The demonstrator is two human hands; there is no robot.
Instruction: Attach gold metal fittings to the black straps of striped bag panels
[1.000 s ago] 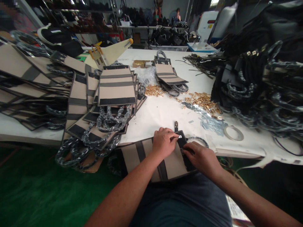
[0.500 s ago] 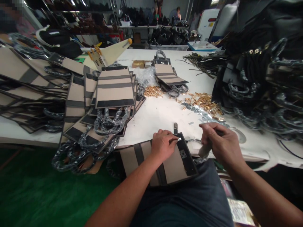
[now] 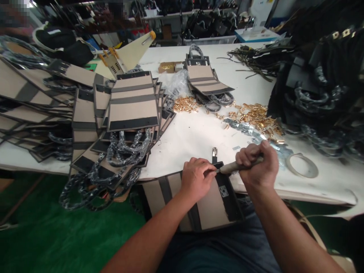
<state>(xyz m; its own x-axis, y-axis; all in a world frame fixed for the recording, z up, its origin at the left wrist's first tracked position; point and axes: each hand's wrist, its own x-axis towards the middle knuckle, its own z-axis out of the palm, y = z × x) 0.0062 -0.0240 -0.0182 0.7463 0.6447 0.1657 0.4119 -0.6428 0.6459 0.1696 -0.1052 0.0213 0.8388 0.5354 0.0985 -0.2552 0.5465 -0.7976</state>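
Where the black band (image 3: 231, 204) crosses the right end of the panel (image 3: 207, 208), the tool (image 3: 233, 166) points leftward at the band's far corner, its tip close beside the fingertips of the left hand (image 3: 196, 178). The panel lies below and to the left of the right hand (image 3: 260, 165), over the near edge of the counter (image 3: 187, 144) and above the lap. Its long axis runs left to right, dropping slightly at the right; the tool's shaft comes in from the right, nearly along it. Closed in a fist, the right hand has the tool's handle, thumb up at the butt end. As for the left hand, it rests on the panel with its fingers bent at that corner; whether they pinch anything cannot be seen, nor whether the tip touches. Of the two, the left hand is nearer the corner. Closer to the person along the band sits a metal plate (image 3: 223, 191); just beyond the corner lies a clip (image 3: 215, 152). Past the right hand are gold pieces (image 3: 260, 115) and the tape roll (image 3: 313, 170).
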